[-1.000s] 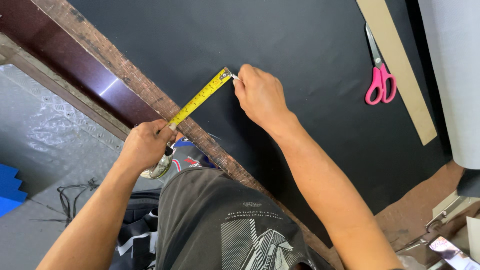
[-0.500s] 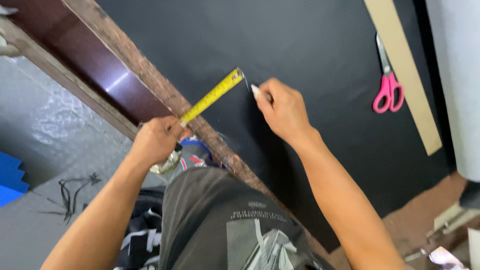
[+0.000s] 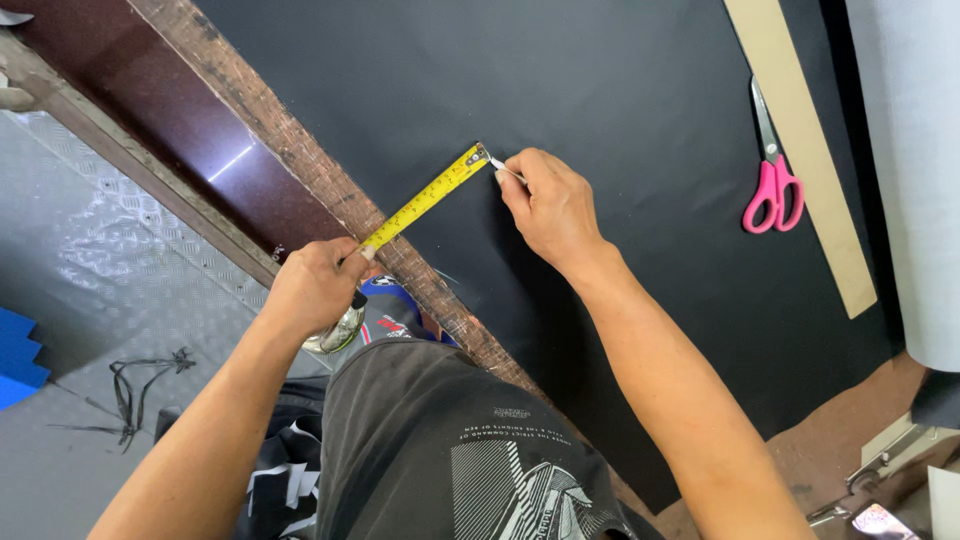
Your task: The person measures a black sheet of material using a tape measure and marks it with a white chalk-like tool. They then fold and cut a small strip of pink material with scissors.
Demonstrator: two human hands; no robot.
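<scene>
A large black sheet covers the worktable. My left hand grips a tape measure case at the table's worn wooden edge. Its yellow tape runs out over the sheet, with the metal hook end beside my right hand. My right hand rests on the sheet and pinches a small white marking piece, whose tip touches the sheet at the tape's end.
Pink-handled scissors lie on the sheet at the right, next to a long tan strip. A pale grey roll runs along the far right. Below the table is a metal tread-plate floor with a blue object.
The view has shifted a little. My right hand and the marking piece stay at the tape's hook end, and my left hand keeps the case at the table edge.
</scene>
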